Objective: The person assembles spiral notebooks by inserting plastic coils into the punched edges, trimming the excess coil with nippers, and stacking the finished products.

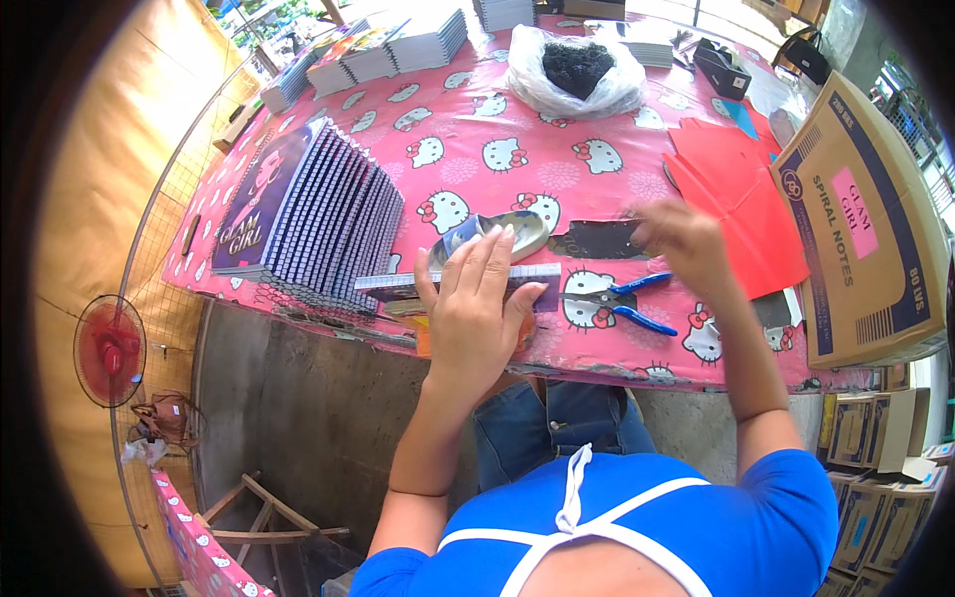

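Observation:
My left hand point(473, 313) is on a notebook point(542, 284) standing on edge at the table's near side, fingers laid across its top and thumb on the near face. Orange and yellow show beneath that hand. My right hand point(681, 244) is raised to the right, its fingers curled together and blurred; what they pinch, if anything, cannot be made out. Blue-handled pliers point(637, 303) lie below it with their handles apart. Behind the left hand rests an oval, slipper-like thing point(527, 231). A black strip point(597, 240) lies between the hands.
A stack of spiral notebooks point(308, 214) stands at left. Red sheets point(731, 199) and a cardboard box point(860, 224) are at right. Black curly pieces point(579, 68) fill a clear plastic bag point(527, 75). More book stacks point(428, 42) line the far edge of the pink table point(557, 169).

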Motion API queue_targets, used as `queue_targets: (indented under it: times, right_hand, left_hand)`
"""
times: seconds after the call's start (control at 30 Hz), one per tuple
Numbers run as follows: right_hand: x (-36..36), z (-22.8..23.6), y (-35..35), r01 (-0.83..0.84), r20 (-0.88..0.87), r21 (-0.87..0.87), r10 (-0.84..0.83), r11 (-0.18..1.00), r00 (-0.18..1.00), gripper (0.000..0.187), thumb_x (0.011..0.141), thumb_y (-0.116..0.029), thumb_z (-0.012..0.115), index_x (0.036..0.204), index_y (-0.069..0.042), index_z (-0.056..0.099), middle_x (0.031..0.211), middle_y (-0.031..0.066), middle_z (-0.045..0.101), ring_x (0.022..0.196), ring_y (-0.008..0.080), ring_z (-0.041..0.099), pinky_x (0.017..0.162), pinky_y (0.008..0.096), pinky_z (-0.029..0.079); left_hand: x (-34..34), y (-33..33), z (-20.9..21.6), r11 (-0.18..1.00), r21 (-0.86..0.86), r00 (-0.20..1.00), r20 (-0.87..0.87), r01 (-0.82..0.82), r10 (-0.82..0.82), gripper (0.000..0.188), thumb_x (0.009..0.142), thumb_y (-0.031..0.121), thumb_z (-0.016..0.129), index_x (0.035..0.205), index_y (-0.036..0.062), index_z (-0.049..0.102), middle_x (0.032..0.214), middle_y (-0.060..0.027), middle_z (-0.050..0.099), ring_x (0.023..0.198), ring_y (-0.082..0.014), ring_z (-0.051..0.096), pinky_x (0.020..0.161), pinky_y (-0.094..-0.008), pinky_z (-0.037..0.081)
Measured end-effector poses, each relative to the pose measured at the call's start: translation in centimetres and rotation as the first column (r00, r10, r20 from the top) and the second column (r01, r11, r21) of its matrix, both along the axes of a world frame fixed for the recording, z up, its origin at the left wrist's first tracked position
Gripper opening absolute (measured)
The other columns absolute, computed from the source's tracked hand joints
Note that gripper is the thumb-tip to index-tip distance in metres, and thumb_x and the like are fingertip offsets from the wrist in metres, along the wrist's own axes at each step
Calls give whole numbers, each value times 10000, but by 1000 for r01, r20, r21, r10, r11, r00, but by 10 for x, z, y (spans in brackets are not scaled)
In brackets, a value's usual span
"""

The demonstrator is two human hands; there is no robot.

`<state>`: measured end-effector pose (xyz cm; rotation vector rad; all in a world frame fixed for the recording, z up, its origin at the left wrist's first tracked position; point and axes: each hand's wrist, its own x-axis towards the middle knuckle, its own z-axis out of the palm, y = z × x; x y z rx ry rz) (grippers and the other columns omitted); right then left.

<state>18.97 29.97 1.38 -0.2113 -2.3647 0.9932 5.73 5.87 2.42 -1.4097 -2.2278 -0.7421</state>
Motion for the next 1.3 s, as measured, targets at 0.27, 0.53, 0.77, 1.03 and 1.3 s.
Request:
queue_targets:
  times: [0.27,0.53,0.77,1.03,1.3]
  right_hand:
    - [-9,19,-62,-10,-202,-39,2,999,979,203,749,-3,700,941,-67,716,881,78,646,787,180,631,664,291,503]
    - [-19,41,-57,-164,197,-345,242,924,950,159,799,-53,673,957,-51,668,869,86,621,756,177,597,688,312,481]
    - [-21,31,-66,-154,13,252,156,955,988,185,834,-163,659,961,-64,567,914,122,591,841,307,602,619,394,470]
    - [-82,41,-31,-381,219,356,320,853,922,208,835,-128,624,1032,-62,618,874,116,625,824,320,620,684,426,501]
    - [-139,-32,-33,-443,512,438,188,782,838,436,790,-247,684,1151,-39,558,874,161,654,841,339,655,732,427,531]
  left_hand:
    - [1,8,2,948,313,988,112,63,-102,174,729,214,774,844,93,724,870,-7,675,899,-168,607,941,-401,320]
    - [1,6,-1,945,324,991,112,35,-75,205,694,181,791,865,95,717,822,-4,641,836,-176,573,871,-367,347]
    - [1,3,1,957,289,989,137,22,-65,200,682,153,783,861,110,707,871,-3,642,884,-181,580,979,-409,297]
    - [4,-10,-6,953,303,992,111,31,-67,198,692,199,791,864,142,712,867,33,652,888,-151,589,1026,-421,247]
    - [4,-3,-4,935,348,981,196,-61,-9,302,631,214,841,849,112,657,819,5,646,871,-160,599,991,-409,295]
